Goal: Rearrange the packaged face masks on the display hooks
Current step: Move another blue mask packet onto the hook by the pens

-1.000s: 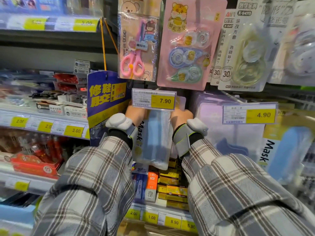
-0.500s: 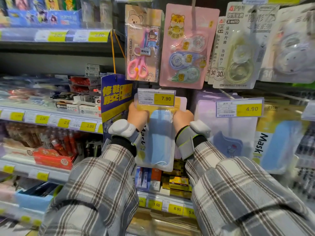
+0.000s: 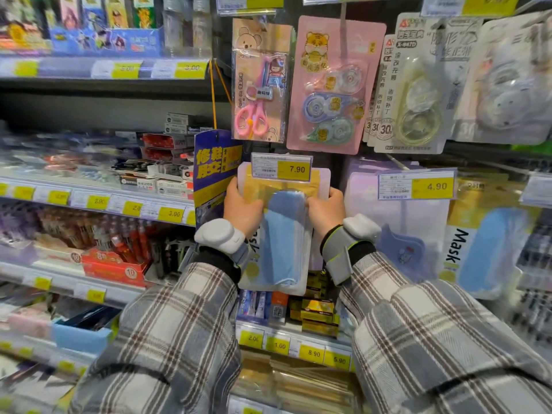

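A packaged blue face mask (image 3: 283,234) with a yellow header hangs under the 7.90 price tag (image 3: 282,169). My left hand (image 3: 243,207) grips its left edge and my right hand (image 3: 325,209) grips its right edge, both near the top. The hook itself is hidden behind the tag. To the right hang a lilac mask pack (image 3: 397,228) under the 4.90 tag (image 3: 416,185) and another blue "Mask" pack (image 3: 484,243).
Scissors (image 3: 260,82) and correction tape cards (image 3: 331,85) hang directly above. A blue hanging sign (image 3: 213,165) sits just left of my left hand. Shelves of small stationery boxes (image 3: 167,177) run along the left and below.
The pack I hold has come out from behind the 7.90 tag and sits lower and nearer me. Both hands show more. The view has tilted up and to the left.
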Demonstrator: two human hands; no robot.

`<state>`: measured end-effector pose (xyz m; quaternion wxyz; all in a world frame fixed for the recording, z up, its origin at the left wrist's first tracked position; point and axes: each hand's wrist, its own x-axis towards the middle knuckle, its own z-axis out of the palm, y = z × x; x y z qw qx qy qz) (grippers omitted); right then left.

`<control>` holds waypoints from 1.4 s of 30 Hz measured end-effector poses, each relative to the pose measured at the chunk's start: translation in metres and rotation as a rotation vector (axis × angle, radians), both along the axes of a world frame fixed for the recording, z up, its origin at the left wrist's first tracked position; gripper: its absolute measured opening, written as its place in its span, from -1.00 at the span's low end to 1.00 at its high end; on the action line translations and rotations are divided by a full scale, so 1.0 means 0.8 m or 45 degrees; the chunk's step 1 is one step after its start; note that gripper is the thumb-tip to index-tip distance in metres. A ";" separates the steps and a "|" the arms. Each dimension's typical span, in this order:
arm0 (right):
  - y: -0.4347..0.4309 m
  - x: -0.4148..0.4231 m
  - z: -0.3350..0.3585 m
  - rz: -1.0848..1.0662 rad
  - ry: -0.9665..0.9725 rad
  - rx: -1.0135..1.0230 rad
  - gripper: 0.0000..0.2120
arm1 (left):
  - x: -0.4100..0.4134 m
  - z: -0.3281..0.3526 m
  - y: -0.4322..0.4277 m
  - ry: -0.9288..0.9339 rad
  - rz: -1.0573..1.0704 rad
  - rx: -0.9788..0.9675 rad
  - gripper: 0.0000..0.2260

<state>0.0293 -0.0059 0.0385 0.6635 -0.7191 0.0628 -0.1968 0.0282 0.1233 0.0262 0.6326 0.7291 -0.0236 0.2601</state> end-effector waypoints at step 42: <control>-0.027 -0.053 -0.024 0.259 -0.069 -0.008 -0.91 | -0.050 -0.036 -0.007 0.009 0.058 -0.029 -0.69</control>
